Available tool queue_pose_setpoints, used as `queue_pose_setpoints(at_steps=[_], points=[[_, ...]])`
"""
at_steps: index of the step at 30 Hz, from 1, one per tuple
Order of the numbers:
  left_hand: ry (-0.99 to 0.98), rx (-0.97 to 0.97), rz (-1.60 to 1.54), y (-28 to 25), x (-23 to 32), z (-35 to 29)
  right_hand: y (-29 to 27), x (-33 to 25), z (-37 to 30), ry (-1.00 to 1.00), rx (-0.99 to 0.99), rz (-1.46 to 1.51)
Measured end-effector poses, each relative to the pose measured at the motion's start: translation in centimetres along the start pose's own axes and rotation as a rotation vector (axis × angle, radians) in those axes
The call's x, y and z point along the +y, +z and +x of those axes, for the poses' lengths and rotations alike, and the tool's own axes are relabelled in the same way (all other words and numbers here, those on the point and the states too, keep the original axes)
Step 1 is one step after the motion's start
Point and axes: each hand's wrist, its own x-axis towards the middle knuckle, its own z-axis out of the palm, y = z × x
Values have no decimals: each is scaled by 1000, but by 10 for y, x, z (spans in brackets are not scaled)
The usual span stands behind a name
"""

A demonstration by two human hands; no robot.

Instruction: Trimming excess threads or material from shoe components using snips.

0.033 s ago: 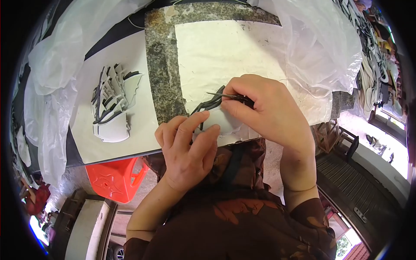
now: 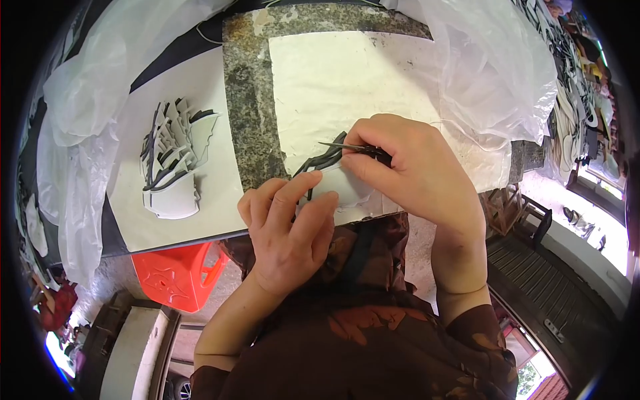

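White cut-out piece (image 2: 343,190), edged with dark strips, lies at the near edge of the counter (image 2: 250,100), pinned flat under the person's left hand (image 2: 290,223). That hand is spread, its fingers pressed down on the piece, apparently to keep it from sliding. The right hand (image 2: 413,170) is curled shut around a thin, dark pointed tool (image 2: 347,147), pinched between thumb and fingers, the tip reaching left over the dark strips; whether it touches them cannot be told. Both hands work on a pale sheet (image 2: 347,73) spread over the speckled stone slab, seemingly as a clean backing. To the left, well apart, a stack of similar white and dark cut pieces (image 2: 173,160) rests on a white board (image 2: 200,93), set aside within reach. Crumpled clear plastic sheeting (image 2: 493,73) billows along the far and side edges of the counter. Below the counter's left side stands a red plastic stool (image 2: 173,277). At the right rim, a heap of mixed cut shapes (image 2: 580,100) is too small to make out.
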Motion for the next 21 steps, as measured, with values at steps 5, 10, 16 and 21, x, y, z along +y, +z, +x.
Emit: queue_pose_setpoints(at_steps=[5,10,16,21], points=[[-71,-39,9,-6,9,10,-5,5,1,-32,-6,-63],[-40,-87,47,-9,9,12,-8,3,4,-36,-27,-120],[-47,-93,53,-11,11,16,-10,3,7,-70,-40,-203],[-45,-138,70,-16,13,21,-11,1,10,-69,-47,-259]])
